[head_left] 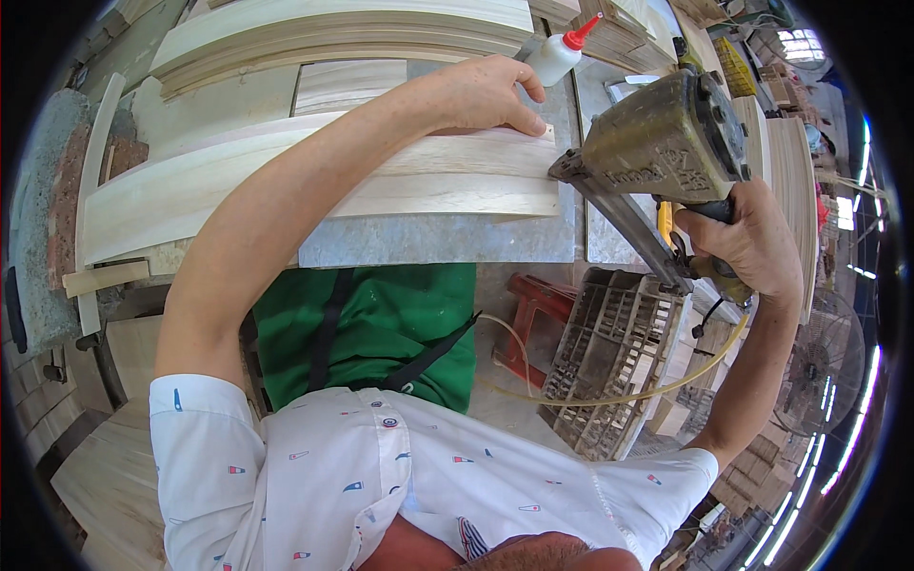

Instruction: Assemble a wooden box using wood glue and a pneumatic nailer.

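The right hand (747, 238) is wrapped around the handle of the nail gun (657, 143), holding it up by the tabletop's (438, 238) right edge, its nose at the board's (447, 195) right end; I cannot tell whether they touch. The gun looks heavy, stiff and top-weighted, likely to tip toward its head, so the handle is the place to grip; the hose (609, 403) may drag on it. Its metal body is dull olive-brown and scuffed, with a dark cap and a long, slanting magazine.

The board lies lengthwise, set back from the tabletop's near edge. It is probably light and stiff, smooth but easily dented, best held by its long edges, clear of the nose. It is pale, with fine grain and a lengthwise line. The left hand (486, 90) lies bent over its far side near the right end; whether it pinches or merely presses is unclear. Just beyond stands a white bottle (554, 62).
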